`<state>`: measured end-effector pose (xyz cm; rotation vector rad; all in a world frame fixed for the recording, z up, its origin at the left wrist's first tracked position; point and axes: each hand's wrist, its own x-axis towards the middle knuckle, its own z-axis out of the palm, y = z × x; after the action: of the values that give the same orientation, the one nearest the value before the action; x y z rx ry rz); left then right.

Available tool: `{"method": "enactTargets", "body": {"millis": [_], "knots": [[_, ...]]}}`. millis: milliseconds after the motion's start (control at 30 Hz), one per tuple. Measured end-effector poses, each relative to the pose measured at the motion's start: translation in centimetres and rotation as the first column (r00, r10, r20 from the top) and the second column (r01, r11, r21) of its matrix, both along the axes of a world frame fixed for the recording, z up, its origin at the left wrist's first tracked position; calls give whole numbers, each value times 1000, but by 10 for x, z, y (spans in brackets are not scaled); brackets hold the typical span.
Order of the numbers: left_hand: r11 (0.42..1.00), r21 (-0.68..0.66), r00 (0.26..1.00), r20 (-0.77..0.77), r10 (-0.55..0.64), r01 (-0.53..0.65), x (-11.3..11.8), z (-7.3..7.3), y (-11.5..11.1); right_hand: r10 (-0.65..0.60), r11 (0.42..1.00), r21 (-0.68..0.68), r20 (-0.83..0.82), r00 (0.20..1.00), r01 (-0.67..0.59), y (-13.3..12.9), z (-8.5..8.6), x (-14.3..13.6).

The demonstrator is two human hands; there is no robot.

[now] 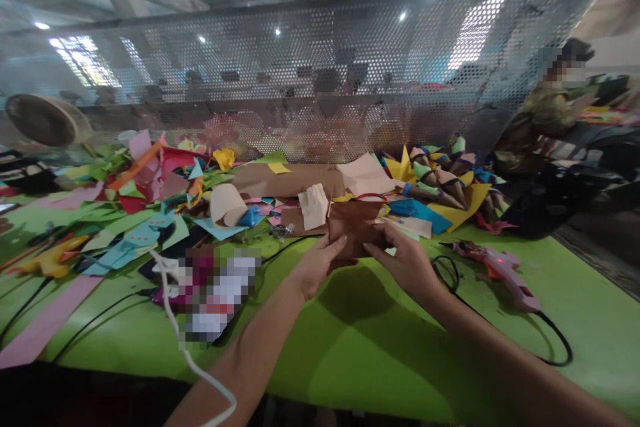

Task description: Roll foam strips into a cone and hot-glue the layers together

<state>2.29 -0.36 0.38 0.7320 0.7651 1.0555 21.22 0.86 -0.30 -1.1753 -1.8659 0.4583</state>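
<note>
A brown piece of paper [354, 227] is held up over the table between my two hands. My left hand [320, 263] grips its lower left edge, thumb on the near face. On the other side, my right hand [400, 250] pinches the right edge between thumb and fingers. Just behind the paper lie a crumpled cream piece [314, 207] and a larger brown sheet [285, 181]. A pink glue gun [505, 270] with a small red light rests to the right of my right hand.
A heap of coloured paper scraps [145, 177] covers the back left of the green table [320, 353]. Paper cones [440, 180] are piled at the back right. A yellow glue gun [55, 257], a power strip [220, 297] and cables lie left. A perforated metal screen [280, 80] stands behind.
</note>
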Motion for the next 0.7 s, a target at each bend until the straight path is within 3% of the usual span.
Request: {"method": "enactTargets", "body": {"millis": [200,367,500,700], "knots": [[999,40,1000,-5,21,-21,1,0,1,-72,996,-74,-207,976,58,3,2,3],[997,65,999,6,-42,42,1,-3,2,-20,956,-270,-444,896,-112,5,8,1],[998,45,999,15,-51,50,1,-5,1,34,933,-303,-464,885,-195,6,9,0],[994,107,990,-143,-17,33,-2,-5,1,8,937,-307,-455,890,-166,7,5,3]]}}
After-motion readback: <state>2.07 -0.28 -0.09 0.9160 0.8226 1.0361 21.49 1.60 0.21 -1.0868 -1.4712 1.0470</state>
